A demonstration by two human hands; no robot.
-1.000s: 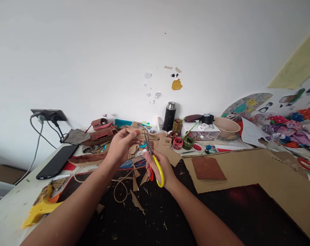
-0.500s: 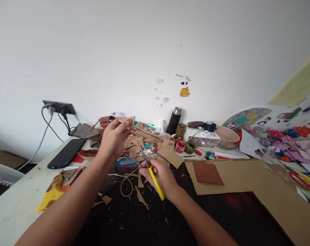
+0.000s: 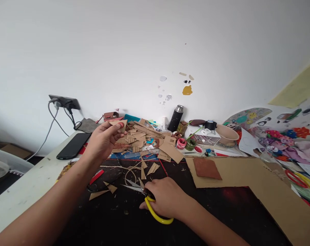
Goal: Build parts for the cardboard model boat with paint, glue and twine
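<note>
My left hand (image 3: 105, 138) is closed on a small piece of cardboard (image 3: 122, 127), pinched between thumb and fingers, its thumbnail red. Lower and to the right, my right hand (image 3: 164, 196) grips yellow-handled scissors (image 3: 158, 218). Their blades (image 3: 134, 186) point left over the dark work surface and stand slightly apart. A narrow cardboard scrap (image 3: 141, 182) shows beside the right fingertips; whether they touch it I cannot tell. Close by lie more cardboard offcuts (image 3: 153, 168) and a loop of twine (image 3: 129, 172).
Behind my hands is a heap of cardboard scraps (image 3: 138, 135), with a black flask (image 3: 176, 118) and open paint jars (image 3: 181, 143). A phone (image 3: 73, 146) lies at left. On the right, a brown square (image 3: 207, 168) rests on a large cardboard sheet (image 3: 237, 171).
My right hand has come down with the scissors, whose blades now point left and have parted. The left hand has shifted slightly left, still holding the cardboard piece. The view has moved a little.
</note>
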